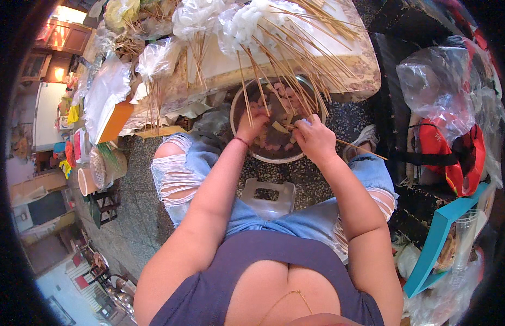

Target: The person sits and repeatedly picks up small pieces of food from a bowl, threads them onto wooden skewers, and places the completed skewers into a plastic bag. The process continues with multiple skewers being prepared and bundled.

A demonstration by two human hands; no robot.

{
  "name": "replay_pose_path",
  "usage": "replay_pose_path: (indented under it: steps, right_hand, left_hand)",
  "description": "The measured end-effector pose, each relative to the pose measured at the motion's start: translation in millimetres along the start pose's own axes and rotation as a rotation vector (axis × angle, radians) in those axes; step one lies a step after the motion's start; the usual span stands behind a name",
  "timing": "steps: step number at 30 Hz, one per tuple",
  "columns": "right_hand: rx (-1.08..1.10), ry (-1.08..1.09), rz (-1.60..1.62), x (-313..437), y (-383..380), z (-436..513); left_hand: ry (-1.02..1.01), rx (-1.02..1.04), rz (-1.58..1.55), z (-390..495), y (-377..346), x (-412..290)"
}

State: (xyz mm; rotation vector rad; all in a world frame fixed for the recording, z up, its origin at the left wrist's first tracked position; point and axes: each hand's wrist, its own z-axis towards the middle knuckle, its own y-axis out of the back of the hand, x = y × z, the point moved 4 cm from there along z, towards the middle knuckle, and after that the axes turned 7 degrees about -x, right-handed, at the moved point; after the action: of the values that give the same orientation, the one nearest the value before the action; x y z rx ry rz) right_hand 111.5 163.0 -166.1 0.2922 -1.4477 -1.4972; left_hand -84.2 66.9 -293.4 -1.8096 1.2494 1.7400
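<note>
A round metal basin (273,159) stands on the floor between my knees, with pink food slices (291,95) lying inside. A flat pale-yellow piece (280,127) is between my hands. My right hand (317,136) grips a thin wooden skewer (360,150), its bare end pointing out to the right. My left hand (254,122) reaches over the basin's left side; its fingertips are among the slices, and whether they pinch one is hidden. Many more wooden skewers (285,77) jut from plastic bags (256,20) on the table, over the basin.
The table (358,77) with a patterned cover spans the front. Other bagged skewers (154,102) hang over its left edge beside an orange box (114,118). A plastic stool (268,195) is beneath me. At right are a red bag (452,155) and a turquoise frame (429,248).
</note>
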Motion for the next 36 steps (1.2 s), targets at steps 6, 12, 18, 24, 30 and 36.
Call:
replay_pose_path:
  steps: [6, 12, 18, 24, 30, 36]
  right_hand:
    - [-0.009, -0.003, 0.011, -1.9, 6.2, -1.1]
    - [-0.005, 0.015, 0.014, -3.4, 13.0, 2.6]
    - [0.026, -0.011, 0.004, 1.2, 14.1, 2.0]
    - [-0.043, 0.014, 0.02, 0.4, 12.5, -1.0]
    - [-0.105, 0.034, 0.02, 4.4, 16.9, -1.2]
    - [-0.14, 0.049, -0.012, 2.2, 15.5, -1.9]
  left_hand:
    - [-0.22, 0.005, 0.718, 44.7, -24.4, -9.3]
    - [-0.16, 0.105, 1.011, 42.5, -51.7, -1.8]
    - [-0.083, -0.07, 0.226, 34.5, -12.6, 16.2]
    - [0.507, 0.122, -0.68, -28.0, -9.1, -22.8]
    - [0.608, 0.203, -0.835, -61.9, -25.8, -61.9]
    - [0.558, 0.297, -0.877, -68.7, -30.6, -70.4]
